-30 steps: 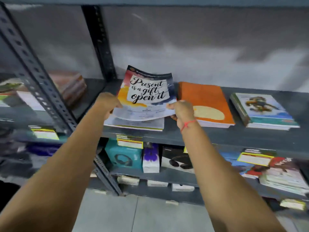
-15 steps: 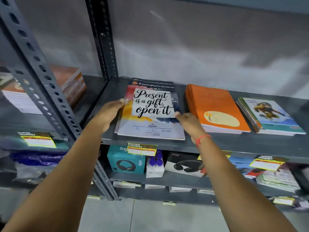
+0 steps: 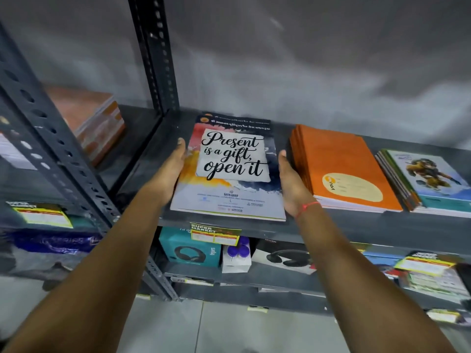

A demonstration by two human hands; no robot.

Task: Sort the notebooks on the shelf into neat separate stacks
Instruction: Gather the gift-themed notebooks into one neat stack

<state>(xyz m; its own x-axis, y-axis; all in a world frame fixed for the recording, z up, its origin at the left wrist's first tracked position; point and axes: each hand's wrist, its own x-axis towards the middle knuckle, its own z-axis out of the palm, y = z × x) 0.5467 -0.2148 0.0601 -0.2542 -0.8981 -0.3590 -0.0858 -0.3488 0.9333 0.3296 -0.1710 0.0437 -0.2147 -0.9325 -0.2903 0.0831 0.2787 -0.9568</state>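
Note:
A stack of notebooks with the cover "Present is a gift, open it" lies flat on the grey metal shelf, at its left end. My left hand rests flat against the stack's left edge. My right hand, with a red thread at the wrist, presses flat against its right edge. Neither hand curls its fingers around the notebooks. Just right of my right hand sits a stack of orange notebooks. Further right is a stack with a cartoon figure on a blue cover.
A dark perforated upright stands behind the stack's left corner, and a slanted post crosses the left. The neighbouring bay holds a brown-orange pile. Below are a teal headphone box, other boxes, more books and yellow price tags.
One second ago both hands held the top notebook tilted above the stack. It now lies flat on the stack, and my hands have moved to the stack's left and right edges.

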